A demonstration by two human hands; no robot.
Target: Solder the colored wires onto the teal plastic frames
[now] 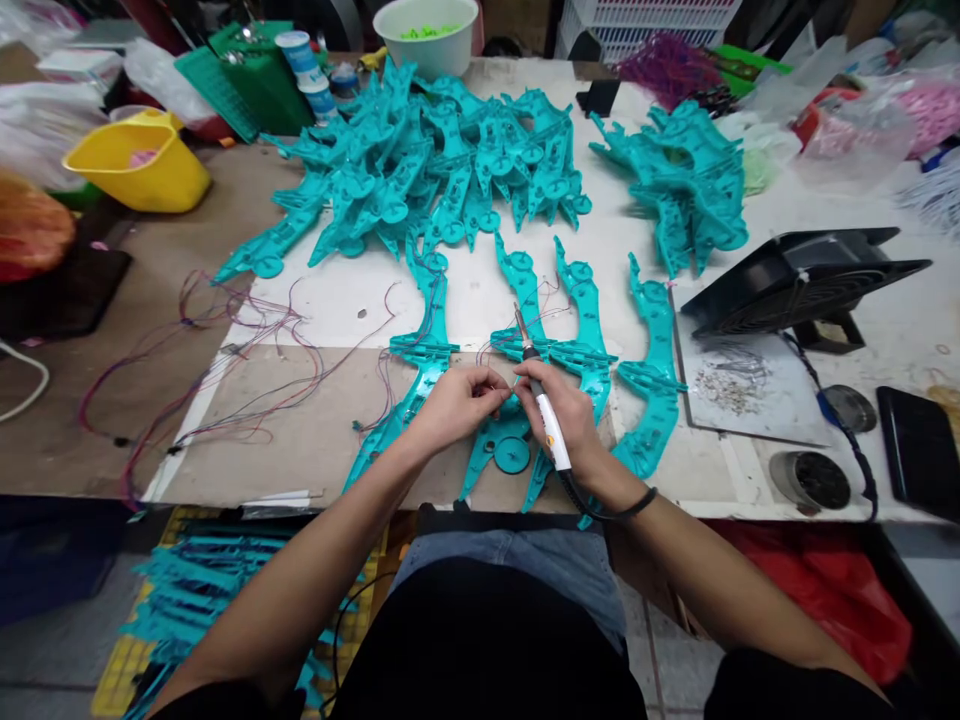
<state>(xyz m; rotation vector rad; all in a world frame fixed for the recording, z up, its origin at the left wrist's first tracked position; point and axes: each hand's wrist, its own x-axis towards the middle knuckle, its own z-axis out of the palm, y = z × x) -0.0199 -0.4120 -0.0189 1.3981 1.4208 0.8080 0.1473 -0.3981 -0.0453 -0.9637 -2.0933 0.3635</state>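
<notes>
My right hand point(566, 405) holds a white-handled soldering iron point(551, 425), its metal tip pointing up and away from me. The thumb and fingertips of that hand nearly meet those of my left hand point(461, 405), which is closed in a pinch, apparently on thin wires. Both hands are over a teal plastic part point(499, 440) lying on the table. Similar teal parts lie on either side: one with wires point(431, 290) to the left, another point(652, 370) to the right. What exactly sits between my fingertips is too small to make out.
Teal parts are heaped point(450, 150) at the back, with a smaller pile point(679, 180) to the right. Loose red and blue wires point(285, 330) spread leftward. A black fan point(795, 280), a metal plate point(750, 400) and a round tin point(810, 480) stand right. A yellow bin point(139, 165) is left.
</notes>
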